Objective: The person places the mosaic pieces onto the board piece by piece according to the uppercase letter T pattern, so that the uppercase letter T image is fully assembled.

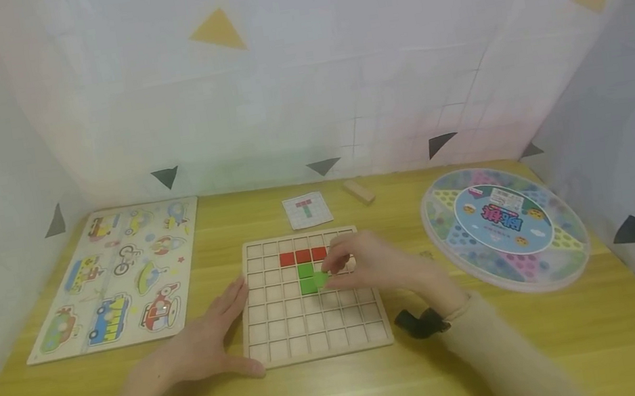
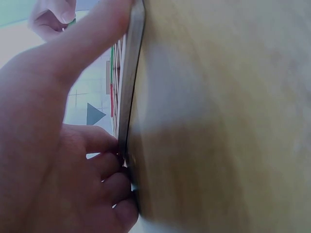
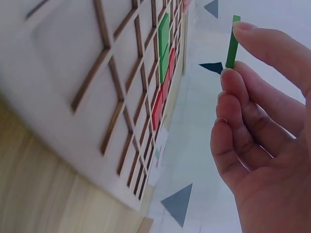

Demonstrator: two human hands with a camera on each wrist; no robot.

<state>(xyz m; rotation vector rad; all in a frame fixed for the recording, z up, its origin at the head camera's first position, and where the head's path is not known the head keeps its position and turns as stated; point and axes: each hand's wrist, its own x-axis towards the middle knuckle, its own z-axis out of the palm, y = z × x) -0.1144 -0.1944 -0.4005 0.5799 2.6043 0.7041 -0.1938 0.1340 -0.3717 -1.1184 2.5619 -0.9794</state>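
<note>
A wooden grid board point(image 1: 284, 328) lies on the table, with a row of red tiles point(image 1: 287, 258) and two green tiles point(image 1: 308, 285) below the middle one. Between thumb and fingertip my right hand point(image 1: 364, 259) pinches another green tile point(image 3: 233, 42), held on edge above the board. That tile overlaps the cell right of the lower green one in the head view. My left hand point(image 1: 209, 337) rests against the board's left side, its thumb point(image 2: 92, 36) by the front corner and its fingers spread along the edge.
Behind the board lie a pattern card point(image 1: 325, 214) showing a red and green T and a small wooden block point(image 1: 359, 192). To the left is a vehicle picture puzzle point(image 1: 114, 283); a round, clear-edged game box point(image 1: 506, 224) sits at right. A wall sheet point(image 1: 289, 92) rises behind the table.
</note>
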